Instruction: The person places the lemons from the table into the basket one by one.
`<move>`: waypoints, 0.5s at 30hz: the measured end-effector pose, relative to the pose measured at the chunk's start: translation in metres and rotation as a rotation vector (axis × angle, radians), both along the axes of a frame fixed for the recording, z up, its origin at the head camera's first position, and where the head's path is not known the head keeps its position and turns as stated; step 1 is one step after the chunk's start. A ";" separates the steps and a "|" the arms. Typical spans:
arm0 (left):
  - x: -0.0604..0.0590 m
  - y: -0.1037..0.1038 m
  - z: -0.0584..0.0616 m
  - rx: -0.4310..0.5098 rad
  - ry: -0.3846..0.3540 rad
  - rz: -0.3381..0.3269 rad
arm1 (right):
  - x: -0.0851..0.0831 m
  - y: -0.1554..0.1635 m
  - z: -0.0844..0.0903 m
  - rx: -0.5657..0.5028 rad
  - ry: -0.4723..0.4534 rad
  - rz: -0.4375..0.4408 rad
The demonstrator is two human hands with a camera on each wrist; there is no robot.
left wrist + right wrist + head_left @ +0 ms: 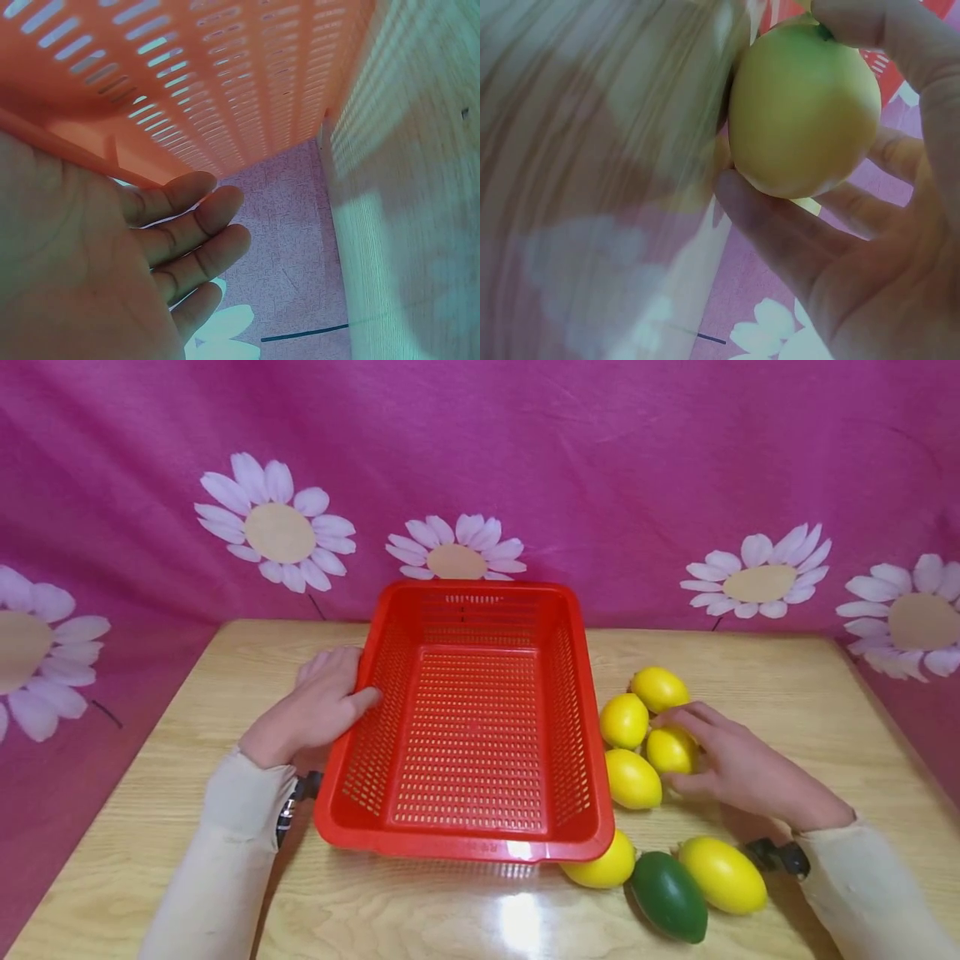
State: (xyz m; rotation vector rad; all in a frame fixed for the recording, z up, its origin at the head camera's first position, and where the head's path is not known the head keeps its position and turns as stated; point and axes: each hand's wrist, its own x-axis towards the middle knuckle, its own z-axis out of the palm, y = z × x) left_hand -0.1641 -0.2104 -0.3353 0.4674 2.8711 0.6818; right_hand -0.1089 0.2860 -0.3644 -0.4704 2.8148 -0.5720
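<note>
Right hand (738, 768) pinches a lemon (670, 750), tip toward the basket (480, 847); wrist view shows its green stem. Left hand (315, 706) rests open on the rim.

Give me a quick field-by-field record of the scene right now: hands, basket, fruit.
left hand: rests on the left rim of the red basket, thumb over the edge, fingers fairly straight
right hand: grips one yellow lemon in the cluster right of the basket
basket contents: nothing inside
loose lemons: five more yellow ones on the table, three beside the held one, two near the front
green lemon: lies between the two front yellow ones
</note>
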 end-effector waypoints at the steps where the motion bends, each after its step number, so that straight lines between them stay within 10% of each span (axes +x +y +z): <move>1: 0.000 0.001 0.000 -0.002 -0.003 0.003 | 0.000 0.000 0.000 -0.001 0.007 0.008; 15: 0.002 0.003 0.003 0.017 -0.016 0.004 | 0.000 -0.003 -0.003 0.014 0.035 0.010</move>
